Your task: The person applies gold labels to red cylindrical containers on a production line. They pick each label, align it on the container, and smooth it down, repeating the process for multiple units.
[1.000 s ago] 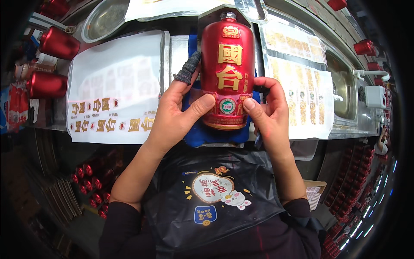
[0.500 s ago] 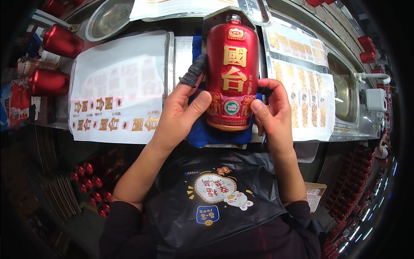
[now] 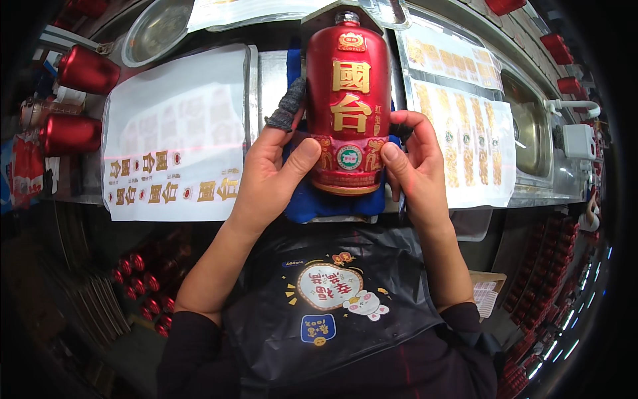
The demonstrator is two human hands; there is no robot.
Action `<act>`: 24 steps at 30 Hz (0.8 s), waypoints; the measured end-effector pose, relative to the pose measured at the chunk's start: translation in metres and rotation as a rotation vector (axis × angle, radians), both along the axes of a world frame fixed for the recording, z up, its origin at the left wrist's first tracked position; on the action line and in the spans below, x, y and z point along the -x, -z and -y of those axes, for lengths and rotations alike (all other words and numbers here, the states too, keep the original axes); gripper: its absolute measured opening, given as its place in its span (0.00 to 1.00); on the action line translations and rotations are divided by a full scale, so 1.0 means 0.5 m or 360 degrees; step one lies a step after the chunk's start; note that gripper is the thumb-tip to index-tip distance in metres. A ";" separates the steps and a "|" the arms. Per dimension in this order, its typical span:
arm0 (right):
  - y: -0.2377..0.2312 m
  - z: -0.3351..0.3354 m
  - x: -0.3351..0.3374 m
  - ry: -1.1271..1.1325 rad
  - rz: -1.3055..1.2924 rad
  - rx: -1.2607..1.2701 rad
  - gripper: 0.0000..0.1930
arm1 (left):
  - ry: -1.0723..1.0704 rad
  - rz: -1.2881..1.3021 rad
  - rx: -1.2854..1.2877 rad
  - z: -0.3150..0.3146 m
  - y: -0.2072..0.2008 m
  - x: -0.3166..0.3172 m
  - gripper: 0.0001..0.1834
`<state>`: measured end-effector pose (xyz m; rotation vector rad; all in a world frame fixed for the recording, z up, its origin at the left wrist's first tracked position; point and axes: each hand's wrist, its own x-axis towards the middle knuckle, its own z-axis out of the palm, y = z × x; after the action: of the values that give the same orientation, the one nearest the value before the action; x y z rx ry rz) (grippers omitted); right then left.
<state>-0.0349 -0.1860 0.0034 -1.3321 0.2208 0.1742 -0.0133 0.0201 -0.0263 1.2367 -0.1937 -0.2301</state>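
Note:
A glossy red bottle (image 3: 352, 73) with raised gold characters lies before me, its neck pointing away. Round its lower part runs a patterned band (image 3: 367, 151) with a green-and-white round emblem. My left hand (image 3: 272, 173) holds the bottle's left side, thumb on the band's left end. Dark knitted covers (image 3: 287, 110) wrap some of its fingers. On the other side my right hand (image 3: 419, 169) presses its thumb to the band's right end, with its fingers curled at the bottle's flank. A dark thin thing shows below those fingers, too hidden to name. Beneath the bottle is a blue cloth (image 3: 306, 207).
On the left lies a white sheet of gold decals (image 3: 166, 139), with red bottles (image 3: 70, 135) beyond it. Further decal sheets (image 3: 435, 153) lie at the right, beside a sink (image 3: 531, 156). A metal bowl (image 3: 136, 46) stands at the back left. Several red bottles fill the floor racks.
The bottle and the bench have shifted slightly left and up in the picture. Both hands keep nearly the same hold, thumbs on the band.

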 end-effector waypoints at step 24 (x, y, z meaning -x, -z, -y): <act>0.007 -0.012 0.002 0.0023 0.0123 0.0217 0.21 | -0.0036 -0.0094 -0.0023 0.008 -0.006 0.005 0.33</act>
<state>-0.0360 -0.1802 -0.0004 -1.4692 0.1790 0.0965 -0.0155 0.0162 -0.0235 1.2441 -0.1275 -0.2484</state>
